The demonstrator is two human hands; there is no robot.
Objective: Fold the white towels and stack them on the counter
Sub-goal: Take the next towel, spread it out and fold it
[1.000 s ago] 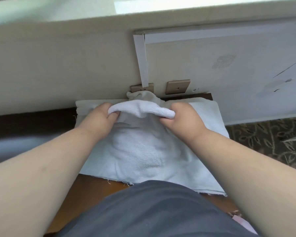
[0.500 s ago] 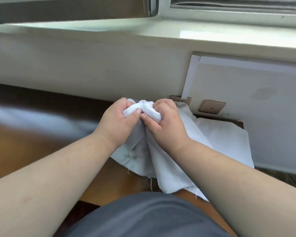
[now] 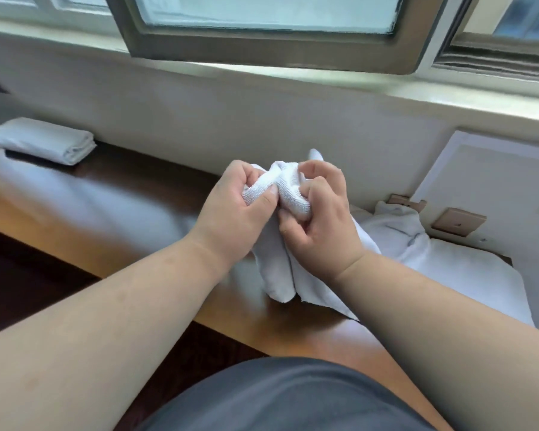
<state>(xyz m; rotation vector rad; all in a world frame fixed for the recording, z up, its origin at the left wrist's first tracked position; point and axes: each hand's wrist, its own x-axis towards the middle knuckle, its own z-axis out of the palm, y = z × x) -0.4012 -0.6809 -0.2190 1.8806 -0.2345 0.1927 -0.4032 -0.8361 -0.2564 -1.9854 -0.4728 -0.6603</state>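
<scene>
Towel (image 3: 290, 194) bunched, gripped by left hand (image 3: 231, 213), right hand (image 3: 319, 219)

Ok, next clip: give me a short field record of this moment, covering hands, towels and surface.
left hand: grips the bunched top of the held towel
right hand: grips the same bunch, beside the left hand
held towel: gathered, hanging down to the counter
folded towel: lies far left on the counter
loose towels: unfolded, at the right
counter: brown wood, under a window
</scene>
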